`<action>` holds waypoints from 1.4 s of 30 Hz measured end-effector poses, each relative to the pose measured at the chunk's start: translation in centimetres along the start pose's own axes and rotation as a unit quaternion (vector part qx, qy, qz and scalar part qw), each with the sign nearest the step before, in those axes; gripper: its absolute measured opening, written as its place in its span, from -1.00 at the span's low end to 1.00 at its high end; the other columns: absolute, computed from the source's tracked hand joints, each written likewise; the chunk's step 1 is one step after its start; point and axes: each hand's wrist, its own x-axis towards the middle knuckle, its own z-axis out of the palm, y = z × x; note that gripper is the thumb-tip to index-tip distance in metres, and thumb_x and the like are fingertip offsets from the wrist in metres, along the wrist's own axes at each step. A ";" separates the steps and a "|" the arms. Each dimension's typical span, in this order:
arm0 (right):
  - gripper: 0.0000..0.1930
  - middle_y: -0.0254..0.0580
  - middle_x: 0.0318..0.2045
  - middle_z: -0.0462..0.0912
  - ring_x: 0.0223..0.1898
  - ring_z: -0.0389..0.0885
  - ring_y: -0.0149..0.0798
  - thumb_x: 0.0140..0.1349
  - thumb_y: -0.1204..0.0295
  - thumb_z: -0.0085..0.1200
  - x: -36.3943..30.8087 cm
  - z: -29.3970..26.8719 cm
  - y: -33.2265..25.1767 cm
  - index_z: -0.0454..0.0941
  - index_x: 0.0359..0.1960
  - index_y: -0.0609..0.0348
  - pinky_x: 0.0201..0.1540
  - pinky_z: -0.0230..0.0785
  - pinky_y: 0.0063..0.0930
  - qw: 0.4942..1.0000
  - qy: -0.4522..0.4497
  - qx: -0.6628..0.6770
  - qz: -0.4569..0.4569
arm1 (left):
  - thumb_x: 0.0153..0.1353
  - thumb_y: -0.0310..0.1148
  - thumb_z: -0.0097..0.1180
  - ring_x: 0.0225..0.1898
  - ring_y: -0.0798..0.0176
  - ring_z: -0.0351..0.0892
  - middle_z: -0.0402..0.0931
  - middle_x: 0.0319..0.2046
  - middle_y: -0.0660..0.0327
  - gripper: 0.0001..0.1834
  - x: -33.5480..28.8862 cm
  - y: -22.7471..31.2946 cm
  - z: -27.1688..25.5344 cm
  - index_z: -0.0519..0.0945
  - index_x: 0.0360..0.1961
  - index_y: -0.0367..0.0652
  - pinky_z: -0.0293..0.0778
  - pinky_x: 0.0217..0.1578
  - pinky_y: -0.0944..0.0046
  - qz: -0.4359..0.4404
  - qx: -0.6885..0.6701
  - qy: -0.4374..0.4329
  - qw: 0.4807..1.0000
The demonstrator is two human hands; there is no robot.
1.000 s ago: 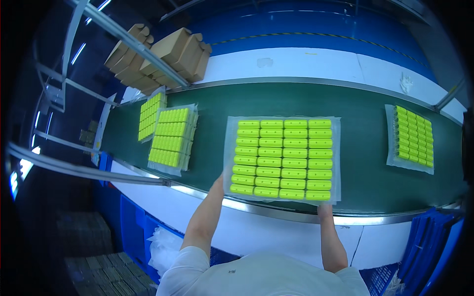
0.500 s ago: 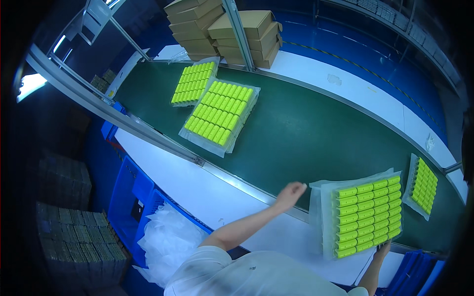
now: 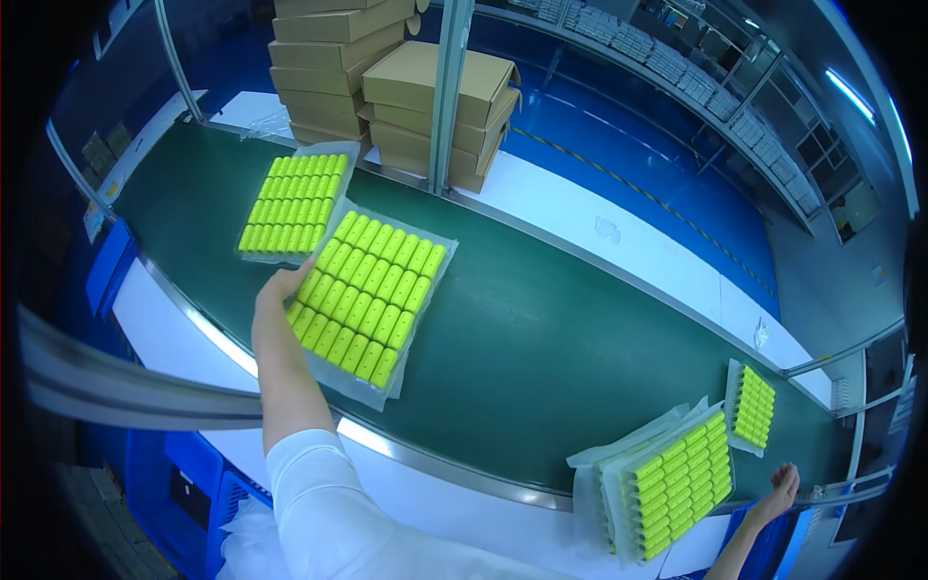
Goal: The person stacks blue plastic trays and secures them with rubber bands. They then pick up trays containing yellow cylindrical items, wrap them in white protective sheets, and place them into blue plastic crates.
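Note:
My left hand (image 3: 278, 288) is at the left edge of a tray of yellow-green rounded pieces (image 3: 365, 295), its fingers closed on the rim and partly hidden. The pieces lie in rows on pale, translucent sheeting. Just beyond, a similar tray (image 3: 293, 205) lies close against it. At the near right, a tilted stack of filled trays (image 3: 680, 483) overhangs the belt's near edge. My right hand (image 3: 776, 498) is off the stack's right side, holding nothing, with its fingers loosely bent and apart. Behind that stack is another filled tray (image 3: 751, 408).
The trays rest on a green conveyor belt (image 3: 522, 338) with metal rails. Cardboard boxes (image 3: 435, 87) are piled on the white ledge (image 3: 580, 227) beyond, beside a metal post (image 3: 448, 106). Blue bins (image 3: 155, 503) and white plastic sheeting (image 3: 246, 541) are at the lower left.
My left arm has swung left and forward to the larger tray. My right hand has come away from the near-right stack, which now sits lower and more tilted. The view has shifted.

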 end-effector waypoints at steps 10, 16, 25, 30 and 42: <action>-0.62 -0.07 0.02 0.57 0.04 0.57 -0.19 0.33 0.38 0.16 -19.2 39.2 -11.0 0.50 0.13 0.24 0.05 0.44 -0.37 0.777 -0.627 -0.006 -0.060 | 0.22 0.51 -0.08 0.35 0.19 0.33 0.38 0.36 0.13 0.02 2.2 2.8 4.2 0.39 0.39 -0.16 0.20 0.35 0.13 0.043 -0.189 -0.243 0.950; -0.27 -0.01 0.26 0.44 0.27 0.43 -0.09 0.31 0.14 0.22 -29.3 46.9 -6.1 0.22 0.37 0.30 0.26 0.33 -0.22 0.732 -0.622 -0.005 0.278 | 0.21 0.58 -0.25 0.29 0.04 0.41 0.42 0.31 0.04 0.09 -1.3 12.1 15.0 0.41 0.36 -0.22 0.38 0.21 -0.02 0.128 -0.101 -0.357 0.920; -0.41 -0.05 0.12 0.58 0.13 0.56 -0.17 0.28 0.25 0.20 -21.0 43.2 0.5 0.37 0.27 0.31 0.21 0.36 -0.30 0.782 -0.554 -0.044 0.283 | 0.25 0.40 -0.06 0.15 -0.10 0.53 0.53 0.16 -0.09 -0.08 -2.6 17.8 21.3 0.52 0.23 -0.30 0.45 0.14 0.02 0.264 -0.104 -0.090 0.955; -0.41 -0.05 0.10 0.58 0.10 0.58 -0.17 0.29 0.23 0.17 -22.0 43.2 -0.2 0.37 0.26 0.32 0.19 0.38 -0.28 0.796 -0.544 -0.051 0.260 | 0.29 -0.25 0.13 0.27 -0.15 0.36 0.32 0.29 -0.06 -0.44 6.8 6.6 16.1 0.37 0.26 -0.25 0.30 0.21 -0.12 0.106 -0.095 0.491 0.859; -0.39 -0.01 0.04 0.60 0.04 0.59 -0.15 0.22 0.20 0.22 -22.5 43.7 0.3 0.41 0.20 0.35 0.14 0.40 -0.26 0.815 -0.537 -0.073 0.206 | 0.29 -0.41 0.06 0.17 -0.05 0.46 0.19 0.41 0.09 -0.44 12.0 -2.2 12.2 0.34 0.33 -0.11 0.41 0.13 -0.02 0.169 0.098 0.405 0.893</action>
